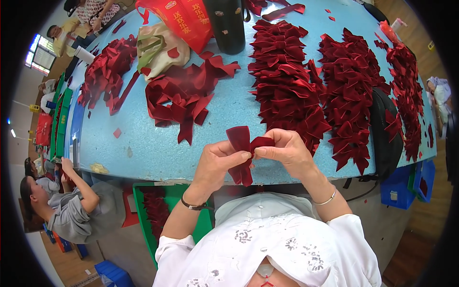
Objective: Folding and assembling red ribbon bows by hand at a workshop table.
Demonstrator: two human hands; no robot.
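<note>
Between my two hands, just over the table's near edge, is a dark red velvet ribbon bow [241, 143] with its loops and tails spread apart. My left hand [219, 162] pinches it near the middle, thumb pressed on the ribbon. Thumb and fingers of my right hand [285, 150] grip the loop on the other side. Beyond my hands lies a loose heap of red ribbon strips [179, 91]. Just past my right hand, finished-looking bows [282, 71] are stacked in a long dense row.
More bow rows [349, 86] and a black bag [384, 129] lie right on the blue table [143, 148]. A dark bottle [227, 26], a red bag [179, 19] and another ribbon heap [110, 67] stand farther off. Beside my left arm is a green crate [143, 210]; a co-worker [71, 205] sits left.
</note>
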